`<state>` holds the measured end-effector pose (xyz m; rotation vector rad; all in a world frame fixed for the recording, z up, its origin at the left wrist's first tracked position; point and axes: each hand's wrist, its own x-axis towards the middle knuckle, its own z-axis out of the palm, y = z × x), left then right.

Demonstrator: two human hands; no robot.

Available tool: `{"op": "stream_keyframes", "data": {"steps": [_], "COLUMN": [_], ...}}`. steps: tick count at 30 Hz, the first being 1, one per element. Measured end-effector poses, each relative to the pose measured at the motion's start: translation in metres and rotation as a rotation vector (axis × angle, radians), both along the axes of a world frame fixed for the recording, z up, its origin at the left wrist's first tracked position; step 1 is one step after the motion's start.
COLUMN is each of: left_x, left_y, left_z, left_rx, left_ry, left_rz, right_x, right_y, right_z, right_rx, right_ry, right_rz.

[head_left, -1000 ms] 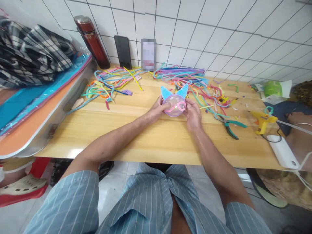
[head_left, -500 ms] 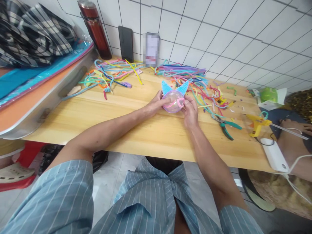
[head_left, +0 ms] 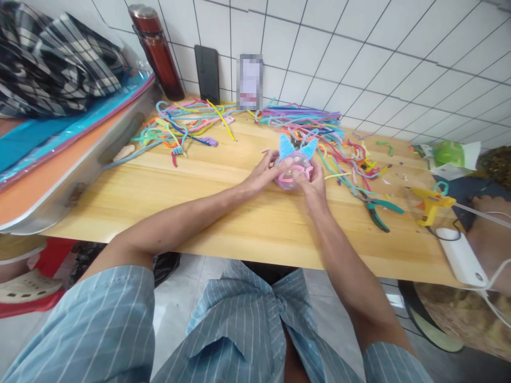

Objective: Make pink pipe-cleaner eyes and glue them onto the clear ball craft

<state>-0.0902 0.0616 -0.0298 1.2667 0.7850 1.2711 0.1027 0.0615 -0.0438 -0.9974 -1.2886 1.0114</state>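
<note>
Both hands grip a clear round plastic ball (head_left: pixel 296 159) over the wooden table. It has a purple rim, pink pipe-cleaner trim across its front and two pointed blue pipe-cleaner ears (head_left: pixel 286 146) on top. My left hand (head_left: pixel 265 171) closes on the ball's left side, thumb across the front. My right hand (head_left: pixel 314 183) holds the right side, its thumb pressed on the pink trim. Fingers behind the ball are hidden. Beyond it lies a heap of loose pipe cleaners (head_left: pixel 299 118). To the right of my right hand are green-handled pliers (head_left: pixel 375 208).
More pipe cleaners (head_left: pixel 175 130) spread at the back left. A red flask (head_left: pixel 157 58), a dark phone (head_left: pixel 207 74) and a blurred-out phone (head_left: pixel 249 82) lean on the tiled wall. A yellow glue gun (head_left: pixel 431 205) and a white power strip (head_left: pixel 461 258) lie right, beside another person's arm (head_left: pixel 489 234).
The ball has shifted slightly right in the view and turned a little. My right thumb has come round onto its front, and my left thumb still lies across it.
</note>
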Motion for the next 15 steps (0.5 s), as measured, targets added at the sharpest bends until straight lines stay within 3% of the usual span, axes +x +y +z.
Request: {"op": "stream_keyframes", "data": {"steps": [7,15], "left_x": [-0.006,-0.006], "left_y": [0.002,0.003], "left_z": [-0.015,-0.02], "left_rx": [0.284,0.405], "left_ry": [0.167,0.215], "left_rz": [-0.136,-0.075], "right_x": [0.002,-0.003], "right_y": [-0.009,-0.016], "right_z": [0.024,0.031], "right_rx": [-0.145,-0.124], "right_ry": [0.218,0.263], "right_rz": [0.098,0.101]}}
